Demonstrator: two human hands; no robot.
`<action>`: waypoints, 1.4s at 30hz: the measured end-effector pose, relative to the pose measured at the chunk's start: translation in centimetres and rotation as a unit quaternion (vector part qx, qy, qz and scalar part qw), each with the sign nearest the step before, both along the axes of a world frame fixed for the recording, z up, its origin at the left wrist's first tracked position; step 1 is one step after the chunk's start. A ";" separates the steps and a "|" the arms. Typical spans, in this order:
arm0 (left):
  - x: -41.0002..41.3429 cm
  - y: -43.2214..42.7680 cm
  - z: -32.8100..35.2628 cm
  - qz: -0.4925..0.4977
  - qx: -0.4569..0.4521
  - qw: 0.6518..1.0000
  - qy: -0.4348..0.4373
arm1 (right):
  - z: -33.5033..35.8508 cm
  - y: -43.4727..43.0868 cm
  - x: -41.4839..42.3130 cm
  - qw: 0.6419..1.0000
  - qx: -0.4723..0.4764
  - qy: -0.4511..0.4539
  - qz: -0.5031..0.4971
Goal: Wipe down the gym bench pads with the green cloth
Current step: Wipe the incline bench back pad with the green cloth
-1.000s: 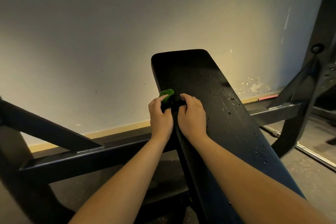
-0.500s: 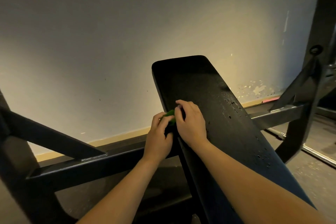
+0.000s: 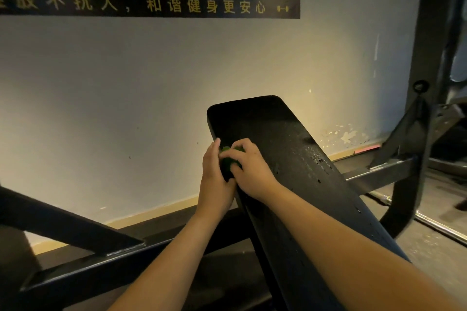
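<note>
Both hands closed on the bunched green cloth (image 3: 228,158) at the left edge of the long black padded bench pad (image 3: 290,159): left hand (image 3: 214,179) outboard, right hand (image 3: 249,169) on top. Pad's long axis runs 11-to-5; unwiped droplets at 3 o'clock, nearer the right hand.

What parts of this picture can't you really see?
- Green cloth, head view: mostly covered by the left hand and right hand.
- Bench pad, head view: its near end is hidden by the right arm and the bottom edge.
- Wall banner, head view: its start is cut off by the left edge.
</note>
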State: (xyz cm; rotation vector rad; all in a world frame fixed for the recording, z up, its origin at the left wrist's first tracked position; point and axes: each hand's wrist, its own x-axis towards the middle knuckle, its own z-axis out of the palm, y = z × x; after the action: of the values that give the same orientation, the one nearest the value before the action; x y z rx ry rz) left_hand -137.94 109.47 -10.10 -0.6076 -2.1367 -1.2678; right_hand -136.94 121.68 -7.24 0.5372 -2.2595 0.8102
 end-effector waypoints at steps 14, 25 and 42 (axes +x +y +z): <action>-3.6 0.1 -0.5 0.004 -0.002 0.996 -0.084 | -0.4 2.8 -3.4 0.994 0.105 -0.008 -0.007; -3.2 4.2 -0.3 0.064 -0.100 0.993 -0.012 | 1.1 9.3 -5.5 0.959 0.063 -0.035 -0.273; -2.5 4.5 -0.1 0.163 -0.213 0.962 0.053 | 0.2 6.8 -4.3 0.981 0.101 -0.017 -0.162</action>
State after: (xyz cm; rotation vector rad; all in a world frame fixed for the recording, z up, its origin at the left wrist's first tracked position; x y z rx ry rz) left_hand -140.45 114.02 -10.24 -0.4533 -2.3132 -0.5900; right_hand -141.23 128.47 -7.05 0.2344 -2.3903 0.4327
